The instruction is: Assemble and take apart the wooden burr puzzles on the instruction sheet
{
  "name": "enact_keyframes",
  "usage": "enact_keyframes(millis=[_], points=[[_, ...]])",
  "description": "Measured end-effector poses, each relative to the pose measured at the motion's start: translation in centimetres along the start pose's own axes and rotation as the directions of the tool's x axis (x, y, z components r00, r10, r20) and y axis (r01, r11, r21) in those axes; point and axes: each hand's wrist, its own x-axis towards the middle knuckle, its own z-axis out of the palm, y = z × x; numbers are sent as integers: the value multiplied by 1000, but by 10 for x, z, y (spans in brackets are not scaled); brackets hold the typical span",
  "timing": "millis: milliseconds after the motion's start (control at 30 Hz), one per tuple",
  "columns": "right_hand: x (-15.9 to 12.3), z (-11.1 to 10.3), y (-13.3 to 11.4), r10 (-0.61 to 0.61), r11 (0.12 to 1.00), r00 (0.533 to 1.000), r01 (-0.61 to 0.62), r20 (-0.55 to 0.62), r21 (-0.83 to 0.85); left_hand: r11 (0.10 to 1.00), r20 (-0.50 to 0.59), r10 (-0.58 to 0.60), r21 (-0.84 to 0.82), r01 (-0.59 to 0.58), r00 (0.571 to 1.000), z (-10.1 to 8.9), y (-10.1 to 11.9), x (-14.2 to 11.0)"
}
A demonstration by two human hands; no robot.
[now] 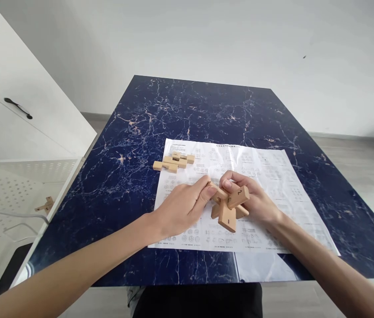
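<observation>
Between my hands is a partly interlocked wooden burr puzzle (227, 216), its notched sticks crossing one another. A "2" is marked on one stick, and a dark stroke shows on the one pointing toward me. My left hand (182, 205) pinches the end of a stick at the puzzle's left side between thumb and fingers. On the right, my right hand (255, 196) is closed around the back and right of the puzzle, its lower fingers partly hidden. The puzzle is held above a printed instruction sheet (273, 176) covered with small diagrams.
Several loose notched wooden sticks (173, 161) lie together at the sheet's upper left corner. The blue marbled table (187, 110) stands by a white wall. At left are a white cabinet (34, 84) and a perforated white surface (4, 185) with another wooden piece (45, 205) and a cable.
</observation>
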Motion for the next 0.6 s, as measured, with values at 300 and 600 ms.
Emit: enact_keyframes(millis=[300, 600], points=[[-3, 7, -4, -102, 991, 988, 90, -119, -98, 936, 110, -2, -350, 41, 994, 6, 8, 0], [-1, 10, -7, 72, 991, 979, -48, -193, 126, 911, 152, -20, -405, 81, 988, 11, 5, 3]])
